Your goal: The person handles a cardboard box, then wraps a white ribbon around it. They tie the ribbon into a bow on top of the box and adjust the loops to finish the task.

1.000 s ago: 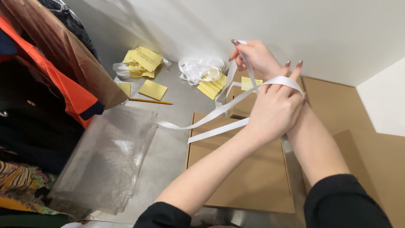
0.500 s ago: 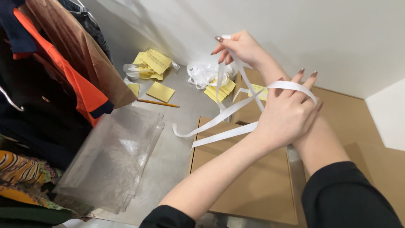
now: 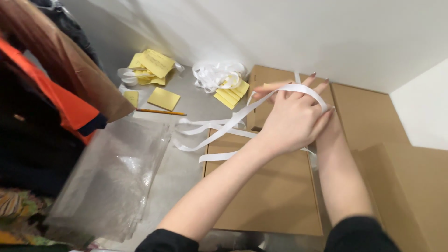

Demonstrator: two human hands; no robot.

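A white ribbon [image 3: 298, 88] loops over the back of the left hand [image 3: 291, 123], whose fingers lie together, wound in the band. The right hand [image 3: 280, 91] sits mostly hidden behind it, fingertips pinching the ribbon at the far side; how tightly cannot be told. Loose ribbon ends trail left over a closed cardboard box [image 3: 268, 191] and the grey floor [image 3: 182, 163]. Farther left lie yellow paper slips [image 3: 154, 65], a pencil [image 3: 161, 111], a tangle of white ribbon [image 3: 217, 74] and a clear plastic bag [image 3: 112, 177].
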